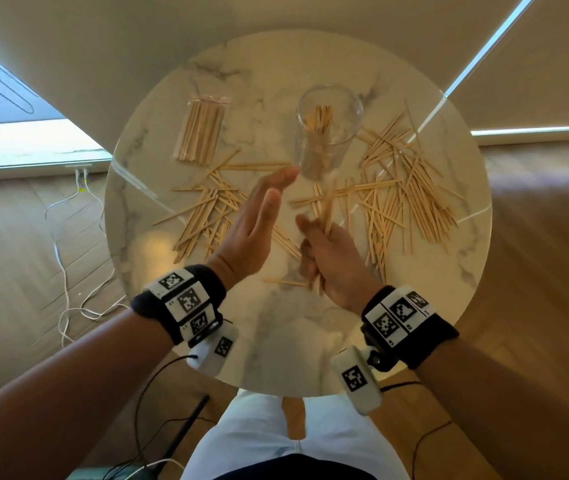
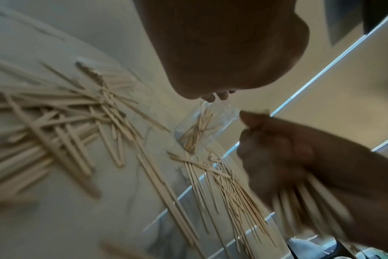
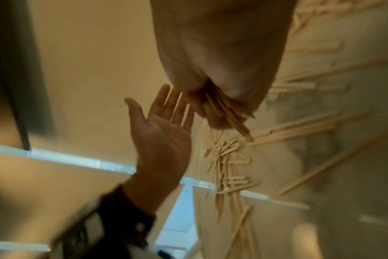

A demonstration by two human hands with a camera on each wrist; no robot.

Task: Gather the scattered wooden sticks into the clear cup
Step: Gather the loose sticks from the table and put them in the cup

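Observation:
A clear cup stands upright at the back middle of the round marble table, with several wooden sticks inside. Loose sticks lie in two heaps, one left and one right of the cup. My right hand grips a bundle of sticks upright, just in front of the cup. In the right wrist view the bundle pokes out below the fist. My left hand is held open and flat, palm toward the right hand, fingertips near the cup's base. The left wrist view shows the cup.
A sealed clear bag of sticks lies at the back left of the table. White cables trail on the wooden floor at the left. My lap in white trousers sits below the table's near edge.

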